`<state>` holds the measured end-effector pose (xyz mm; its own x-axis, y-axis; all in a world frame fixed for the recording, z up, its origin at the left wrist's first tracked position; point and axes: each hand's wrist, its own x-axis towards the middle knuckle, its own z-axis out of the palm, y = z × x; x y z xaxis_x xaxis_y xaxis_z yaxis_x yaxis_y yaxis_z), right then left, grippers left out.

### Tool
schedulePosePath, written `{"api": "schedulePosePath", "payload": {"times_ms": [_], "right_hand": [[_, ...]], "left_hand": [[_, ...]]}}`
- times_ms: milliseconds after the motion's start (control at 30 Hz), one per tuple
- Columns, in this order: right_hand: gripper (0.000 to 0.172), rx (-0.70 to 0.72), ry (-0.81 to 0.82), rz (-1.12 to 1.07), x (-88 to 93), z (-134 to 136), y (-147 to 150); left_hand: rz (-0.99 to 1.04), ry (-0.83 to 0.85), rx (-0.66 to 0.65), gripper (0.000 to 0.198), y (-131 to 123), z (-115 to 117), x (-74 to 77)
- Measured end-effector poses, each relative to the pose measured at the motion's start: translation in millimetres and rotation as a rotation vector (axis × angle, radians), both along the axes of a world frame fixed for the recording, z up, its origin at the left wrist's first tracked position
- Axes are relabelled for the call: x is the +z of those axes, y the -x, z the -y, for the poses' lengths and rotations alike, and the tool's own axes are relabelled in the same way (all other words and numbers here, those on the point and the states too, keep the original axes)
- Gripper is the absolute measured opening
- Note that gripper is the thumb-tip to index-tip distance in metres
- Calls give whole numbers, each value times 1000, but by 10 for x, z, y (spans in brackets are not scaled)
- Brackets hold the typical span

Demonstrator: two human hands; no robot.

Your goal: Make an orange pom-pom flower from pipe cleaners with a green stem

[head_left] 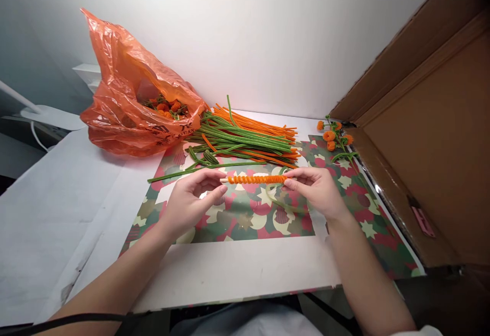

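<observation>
An orange pipe cleaner (256,179) is wound in a spiral round a thin pale stick (224,180), held level above the patterned sheet. The coils sit tighter at the right and looser at the left. At the stick's bare left end is my left hand (195,193), thumb and fingertips closed about it. My right hand (316,188) pinches the right end of the coil between thumb and forefinger. Just behind the hands lies a pile of green pipe cleaners (248,134) with orange pipe cleaners (264,124) among them.
An orange plastic bag (126,116) at the back left holds small orange flowers (168,109). A finished-looking sprig of orange flowers (329,136) lies at the back right, beside a cardboard box (421,137). A pink-handled tool (423,221) rests against the box. Under everything spreads a patterned sheet (248,223).
</observation>
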<state>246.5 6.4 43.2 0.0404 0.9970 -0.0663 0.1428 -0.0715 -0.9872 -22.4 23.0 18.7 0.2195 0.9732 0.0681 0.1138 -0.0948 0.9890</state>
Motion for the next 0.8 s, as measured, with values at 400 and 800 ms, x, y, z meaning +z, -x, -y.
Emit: {"api": "schedulePosePath", "payload": {"times_ms": [400, 800], "right_hand": [[28, 84, 133, -147, -96, -14, -32], [24, 147, 472, -346, -176, -99, -99]], "left_hand": [[-145, -272, 91, 11, 23, -1, -19], [-363, -1123, 41, 28, 77, -45, -50]]}}
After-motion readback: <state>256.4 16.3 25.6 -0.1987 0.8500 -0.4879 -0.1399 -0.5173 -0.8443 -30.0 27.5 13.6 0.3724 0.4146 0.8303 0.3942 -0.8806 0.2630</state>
